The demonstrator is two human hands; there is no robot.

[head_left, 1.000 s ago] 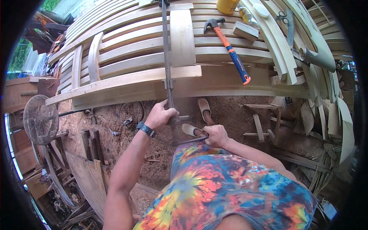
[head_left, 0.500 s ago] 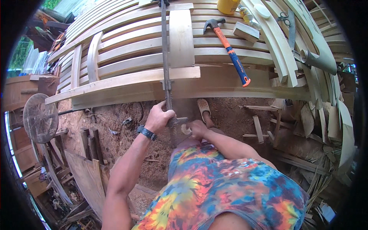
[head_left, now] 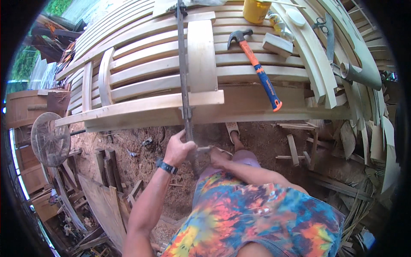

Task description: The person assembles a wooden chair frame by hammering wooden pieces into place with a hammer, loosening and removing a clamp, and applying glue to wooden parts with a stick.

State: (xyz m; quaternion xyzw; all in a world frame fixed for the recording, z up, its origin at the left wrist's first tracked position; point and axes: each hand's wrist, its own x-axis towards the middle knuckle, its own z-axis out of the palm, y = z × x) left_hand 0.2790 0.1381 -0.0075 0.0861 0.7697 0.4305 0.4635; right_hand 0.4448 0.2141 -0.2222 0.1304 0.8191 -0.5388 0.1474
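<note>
A long metal bar clamp (head_left: 183, 73) crosses a slatted pale-wood frame (head_left: 145, 60), its sliding jaw (head_left: 187, 112) against the front rail (head_left: 141, 103). My left hand (head_left: 179, 147) is closed round the clamp's lower end, below that jaw. Beside it, my right hand (head_left: 218, 157) is closed at the crank handle by the screw, partly blurred. A claw hammer (head_left: 261, 73) with an orange and blue handle lies on the slats to the right, near a small wood block (head_left: 277, 45).
A yellow tub (head_left: 256, 10), bottle (head_left: 279, 26), scissors (head_left: 320, 26) and curved boards (head_left: 317, 81) lie atop the frame. A round fan guard (head_left: 50, 139) stands left. Scrap wood (head_left: 102, 192) and sawdust cover the floor around my sandalled feet (head_left: 233, 132).
My right hand has swung leftward and in toward the screw, turning the handle. The view has shifted, so the frame sits lower in the picture. My left hand keeps its grip on the clamp.
</note>
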